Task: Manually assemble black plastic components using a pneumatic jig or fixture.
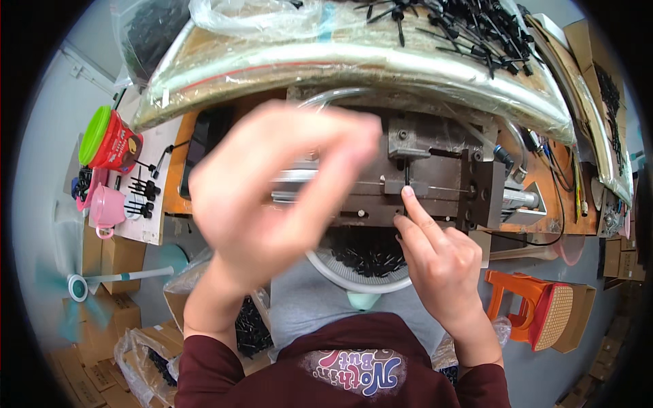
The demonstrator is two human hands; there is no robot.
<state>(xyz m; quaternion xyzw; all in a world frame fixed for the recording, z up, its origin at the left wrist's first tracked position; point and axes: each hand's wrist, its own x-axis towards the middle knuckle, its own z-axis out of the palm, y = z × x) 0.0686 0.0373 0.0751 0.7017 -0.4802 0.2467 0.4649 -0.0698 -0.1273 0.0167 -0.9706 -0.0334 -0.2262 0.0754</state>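
Observation:
My left hand (272,177) is raised over the left part of a dark metal fixture (442,144), blurred by motion. Its thumb and forefinger close together at the tips; whatever lies between them cannot be made out. My right hand (442,262) is at the front of the fixture, forefinger stretched out. That fingertip touches the lower end of a thin black rod-like part (407,173), which stands in line with a metal clamp block (408,146). The other fingers are partly bent and grip nothing visible. My left hand hides the fixture's left side.
Below the fixture, a pale basket (326,272) holds many black parts. Behind it, a plastic-covered tray (272,76) bears a heap of black stemmed parts (469,34). A red bucket (119,146) and pink cup (107,206) stand left; an orange stool (520,306) stands right.

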